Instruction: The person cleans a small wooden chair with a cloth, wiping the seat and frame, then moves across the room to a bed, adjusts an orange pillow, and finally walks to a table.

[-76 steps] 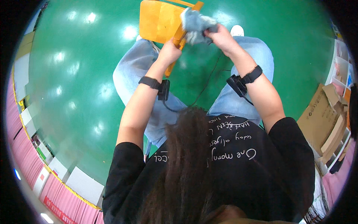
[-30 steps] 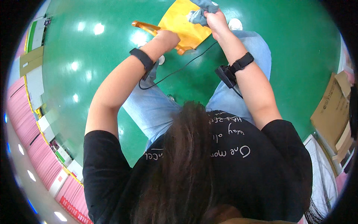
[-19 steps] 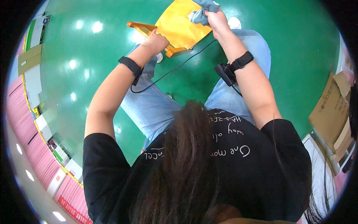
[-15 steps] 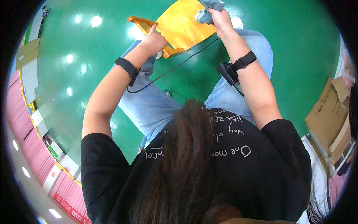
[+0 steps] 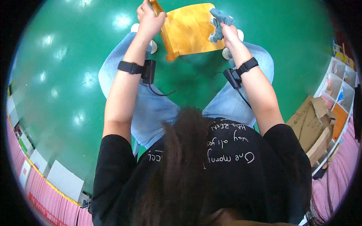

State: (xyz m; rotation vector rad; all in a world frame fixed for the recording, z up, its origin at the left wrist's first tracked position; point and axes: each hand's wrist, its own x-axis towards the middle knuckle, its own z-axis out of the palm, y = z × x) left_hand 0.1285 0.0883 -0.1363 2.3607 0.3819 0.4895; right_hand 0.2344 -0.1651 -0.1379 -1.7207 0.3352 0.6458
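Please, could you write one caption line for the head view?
Left hand on a yellow chair, right hand holding a blue-grey cloth at the chair's right edge.

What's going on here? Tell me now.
A person is handling a yellow chair in front of them. The left hand grips its side rail, and the right hand holds a bunched blue-grey cloth by the right edge of its panel. Whether the cloth presses on the panel is hard to tell.
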